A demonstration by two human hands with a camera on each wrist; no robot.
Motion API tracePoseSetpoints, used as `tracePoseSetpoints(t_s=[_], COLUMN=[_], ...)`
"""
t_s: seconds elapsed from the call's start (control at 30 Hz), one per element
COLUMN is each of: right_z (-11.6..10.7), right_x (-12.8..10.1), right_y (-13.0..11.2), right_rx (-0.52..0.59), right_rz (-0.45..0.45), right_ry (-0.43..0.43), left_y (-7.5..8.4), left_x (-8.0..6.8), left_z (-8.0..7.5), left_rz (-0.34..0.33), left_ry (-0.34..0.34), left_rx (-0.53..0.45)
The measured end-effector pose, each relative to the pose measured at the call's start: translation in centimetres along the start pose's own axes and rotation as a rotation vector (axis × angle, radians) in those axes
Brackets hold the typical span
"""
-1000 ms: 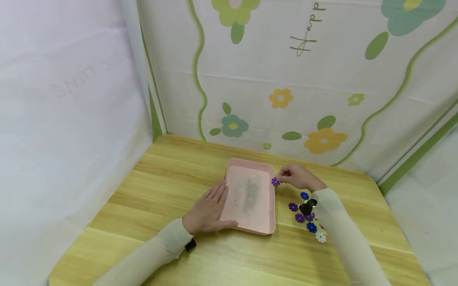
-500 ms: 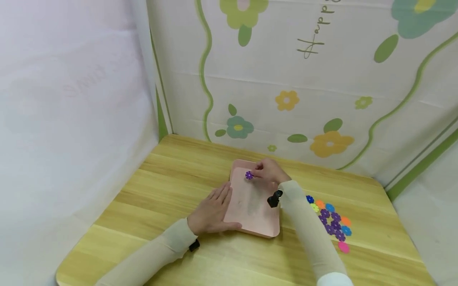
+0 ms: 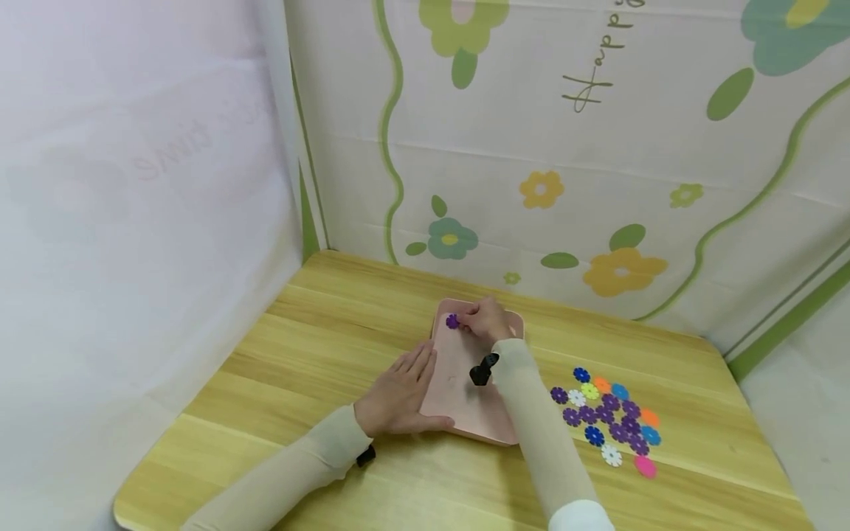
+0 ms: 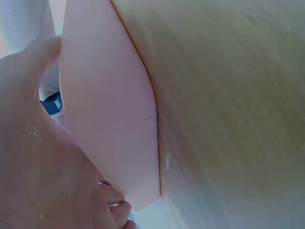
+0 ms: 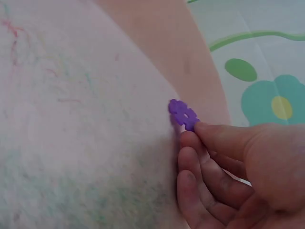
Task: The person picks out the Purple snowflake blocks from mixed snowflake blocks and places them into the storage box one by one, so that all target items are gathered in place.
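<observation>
Right hand (image 3: 487, 321) pinches a purple flower piece (image 3: 453, 321) over the far left corner of the pink tray (image 3: 465, 413). Left hand (image 3: 398, 393) lies flat, fingers straight, against the tray's left edge on the table (image 3: 279, 354). Pile of coloured flower pieces (image 3: 607, 419) sits right of the tray.

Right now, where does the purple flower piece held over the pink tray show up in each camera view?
Head: the purple flower piece is near the tray's far left corner, pinched by the right hand.
Left wrist: not in it; only the tray's side and the table show.
Right wrist: mid-frame, at the fingertips.
Shared landmark: the pink tray.
</observation>
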State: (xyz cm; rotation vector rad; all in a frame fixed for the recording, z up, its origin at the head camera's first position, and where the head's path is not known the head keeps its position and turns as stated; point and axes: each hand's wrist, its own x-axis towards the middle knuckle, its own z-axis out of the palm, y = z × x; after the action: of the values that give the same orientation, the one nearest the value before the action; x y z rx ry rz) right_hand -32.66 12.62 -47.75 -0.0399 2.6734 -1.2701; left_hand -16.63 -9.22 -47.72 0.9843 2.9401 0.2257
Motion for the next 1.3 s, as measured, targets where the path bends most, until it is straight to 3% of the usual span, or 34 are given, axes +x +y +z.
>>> tracePoseSetpoints(t_s=[0.13,0.27,0.63,0.93,1.3], right_z=[0.3,-0.5,-7.2,-11.9,-13.2], right_x=[0.0,-0.8,-5.7,-10.9,-15.5], right_y=[0.1,-0.4,-1.2,2.3,8.4], right_rx=[0.011,0.024,-0.307,-0.417,-0.486], right_rz=[0.023,0.035,-0.171,-0.243,-0.243], right_ry=[0.029,-0.019,-0.093,-0.123,-0.116], left_y=[0.1,0.1,0.1,0.2,0.4], left_x=[0.2,0.2,0.2,0.1,0.0], left_z=[0.1,0.1,-0.2,-0.2,-0.3], left_rz=[-0.002,-0.009,-0.021,-0.002,0.001], left_ry=[-0.007,-0.012,-0.023,0.000,-0.005], left_rx=[0.000,-0.009,-0.046,-0.042,-0.055])
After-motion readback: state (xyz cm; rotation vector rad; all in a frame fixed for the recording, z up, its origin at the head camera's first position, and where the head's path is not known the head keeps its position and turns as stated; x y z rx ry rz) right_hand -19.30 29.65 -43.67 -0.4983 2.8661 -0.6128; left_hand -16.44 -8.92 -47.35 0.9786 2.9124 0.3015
